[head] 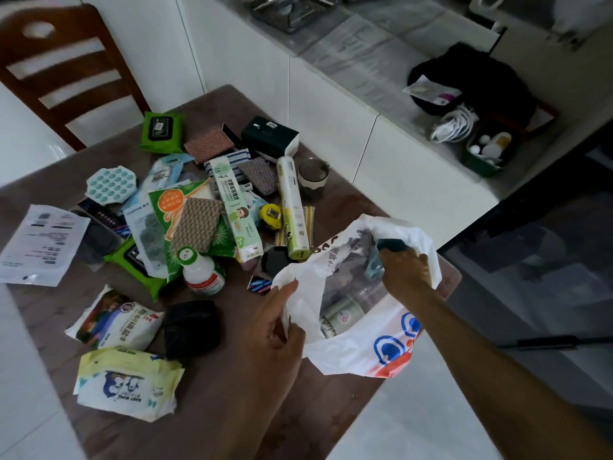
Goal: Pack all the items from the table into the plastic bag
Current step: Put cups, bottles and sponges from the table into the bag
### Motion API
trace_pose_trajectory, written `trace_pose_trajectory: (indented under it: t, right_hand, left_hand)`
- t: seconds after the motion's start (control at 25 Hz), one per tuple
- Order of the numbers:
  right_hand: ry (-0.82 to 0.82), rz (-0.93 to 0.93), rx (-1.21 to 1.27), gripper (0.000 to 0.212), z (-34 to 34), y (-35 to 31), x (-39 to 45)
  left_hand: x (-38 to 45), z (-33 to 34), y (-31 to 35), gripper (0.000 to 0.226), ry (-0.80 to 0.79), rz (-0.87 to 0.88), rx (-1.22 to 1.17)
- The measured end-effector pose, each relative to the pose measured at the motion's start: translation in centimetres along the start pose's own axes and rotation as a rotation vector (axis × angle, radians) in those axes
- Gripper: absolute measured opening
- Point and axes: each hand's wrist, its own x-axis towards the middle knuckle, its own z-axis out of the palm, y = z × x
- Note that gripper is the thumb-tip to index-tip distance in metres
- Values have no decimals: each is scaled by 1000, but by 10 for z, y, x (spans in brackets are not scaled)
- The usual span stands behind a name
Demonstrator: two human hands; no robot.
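A white plastic bag (371, 346) with blue and orange print hangs open at the table's right corner. My left hand (278, 330) pinches its near rim. My right hand (406, 270) is inside the mouth, closed on a dark teal object (389, 244). A green-labelled can (341, 315) lies inside the bag. On the brown table (212, 410) lie several items: a wet-wipes pack (127, 383), a white drink bottle (200, 272), a black pouch (192, 327), a yellow tape measure (270, 215), a long green box (237, 210) and a green wipes pack (162, 131).
A wooden chair (63, 68) stands at the table's far left. White cabinets (331, 121) run along the far side, their counter holding a black bag (481, 81) and a green tray with cables (477, 144). A paper sheet (39, 244) overhangs the table's left edge.
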Motion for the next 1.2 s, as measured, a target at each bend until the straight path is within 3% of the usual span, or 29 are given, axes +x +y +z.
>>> trace_pose_trajectory:
  t: [0.12, 0.24, 0.32, 0.4, 0.52, 0.72, 0.84, 0.92, 1.0, 1.2]
  right_hand:
    - [-42, -14, -39, 59, 5, 10, -1]
    - [95, -80, -186, 76, 7, 27, -14]
    - [76, -94, -180, 82, 8, 41, -22]
    - [59, -105, -72, 70, 11, 55, -25]
    - [222, -228, 10, 47, 10, 67, -31]
    - [95, -284, 43, 72, 18, 66, -35]
    - [150, -364, 250, 47, 3, 56, -51]
    - [26, -494, 264, 28, 1, 43, -69]
    - [-119, -543, 129, 35, 6, 32, -80]
    - [-246, -235, -159, 56, -12, 40, -85]
  left_hand:
    - [0, 2, -1, 58, -29, -2, -27]
    - [0, 4, -4, 62, -33, -7, 8]
    - [-1, 4, -7, 75, -40, 12, 68]
    - [-3, 5, -7, 78, -77, 4, 65]
    - [-5, 8, -3, 72, -92, -9, 25]
    - [-8, 10, -7, 67, -100, -9, -19]
    - [-9, 11, -9, 63, -85, -22, -25]
    - [-10, 14, -9, 59, -88, -33, -24]
    - [-12, 16, -9, 59, -112, -40, -14]
    - [-21, 12, -10, 45, -28, 25, 92]
